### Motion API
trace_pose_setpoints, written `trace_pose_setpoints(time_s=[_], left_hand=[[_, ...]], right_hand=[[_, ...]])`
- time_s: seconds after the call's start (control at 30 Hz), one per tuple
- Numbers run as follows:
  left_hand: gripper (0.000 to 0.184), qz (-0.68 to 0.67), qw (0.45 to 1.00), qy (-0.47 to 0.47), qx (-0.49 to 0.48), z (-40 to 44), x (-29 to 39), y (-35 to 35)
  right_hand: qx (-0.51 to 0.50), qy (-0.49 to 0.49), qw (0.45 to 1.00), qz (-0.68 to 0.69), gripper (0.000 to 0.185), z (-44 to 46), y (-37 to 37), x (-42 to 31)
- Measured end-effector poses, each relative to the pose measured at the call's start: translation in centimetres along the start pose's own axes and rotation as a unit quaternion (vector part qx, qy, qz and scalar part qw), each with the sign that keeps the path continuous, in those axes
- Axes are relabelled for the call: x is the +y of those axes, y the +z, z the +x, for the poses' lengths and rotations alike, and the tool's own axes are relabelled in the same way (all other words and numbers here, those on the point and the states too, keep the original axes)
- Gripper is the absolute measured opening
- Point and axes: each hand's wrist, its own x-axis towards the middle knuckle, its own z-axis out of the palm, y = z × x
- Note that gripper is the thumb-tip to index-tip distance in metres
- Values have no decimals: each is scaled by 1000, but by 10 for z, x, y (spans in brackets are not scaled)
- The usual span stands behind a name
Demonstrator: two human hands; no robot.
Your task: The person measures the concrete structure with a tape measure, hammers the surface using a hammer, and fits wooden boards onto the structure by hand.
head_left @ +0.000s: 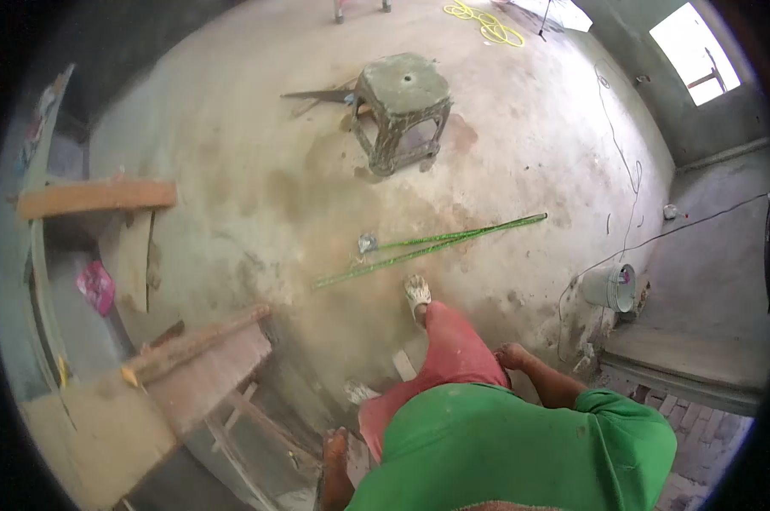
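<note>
My left hand (335, 443) hangs low beside my left leg, near the wooden trestle (249, 426); its fingers are too small and unclear to read. At my right hip is my right hand (511, 356), close to the red trousers (461, 345), with its fingers partly hidden. Ahead of my white shoe (417, 291), two green strips (453, 242) lie on the floor, meeting at their right end. A small shiny object (367, 244) lies by their left part. Farther forward stands a dirty plastic stool (404, 85), with a dark saw-like blade (315, 96) beside it.
Planks (95, 198) and a pink bag (96, 287) are at the left. A white bucket (608, 288) lies tipped at the right, near a thin cable (657, 241) crossing the floor. A yellow hose (500, 32) is coiled at the far end.
</note>
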Motion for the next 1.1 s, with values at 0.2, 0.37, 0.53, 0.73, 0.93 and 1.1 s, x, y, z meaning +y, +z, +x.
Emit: trace_pose_setpoints(time_s=[0.2,0.37,0.53,0.73,0.93,1.1], left_hand=[[68,155,986,58,12,7,155,99],[58,153,981,119,18,46,275,170],[59,171,974,142,34,75,376,190],[63,325,931,159,53,126,464,205],[43,372,909,188,-20,172,541,241],[69,222,955,193,27,200,647,324]], right_hand=[[149,106,952,245,31,14,-127,66],[216,219,884,352,31,-33,-184,102],[149,315,854,387,35,-99,-132,117],[34,395,782,482,38,-131,-94,115],[114,417,677,596,35,-91,-175,159],[129,423,637,631,37,-25,-271,270]])
